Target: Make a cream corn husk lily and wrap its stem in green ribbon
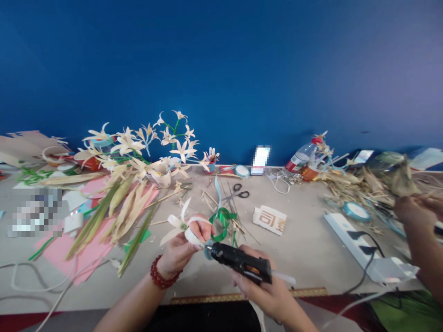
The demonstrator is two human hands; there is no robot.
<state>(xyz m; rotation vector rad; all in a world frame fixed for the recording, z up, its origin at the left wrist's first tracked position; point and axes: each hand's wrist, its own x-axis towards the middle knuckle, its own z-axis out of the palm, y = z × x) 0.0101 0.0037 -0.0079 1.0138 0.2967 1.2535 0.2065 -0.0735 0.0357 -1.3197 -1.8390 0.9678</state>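
Observation:
My left hand [183, 246], with a red bead bracelet at its wrist, is closed on a pale handmade flower [177, 222] whose petals fan out to the left. In my right hand [256, 281] is a black hot glue gun [242, 263], a clear glue stick [285, 278] poking from its back end. Its metal nozzle meets the flower's base at my left fingertips; whether glue is coming out cannot be made out. Just beyond the nozzle a green ribbon [221, 223] lies in loops.
Finished flowers [173, 138] stand at the back left, above dried husks [128, 203] and pink paper [76, 258]. Scissors [238, 191] and a cardboard piece [270, 220] lie ahead. Right are a power strip [353, 244], a ribbon roll [356, 211] and another person's arm [420, 235].

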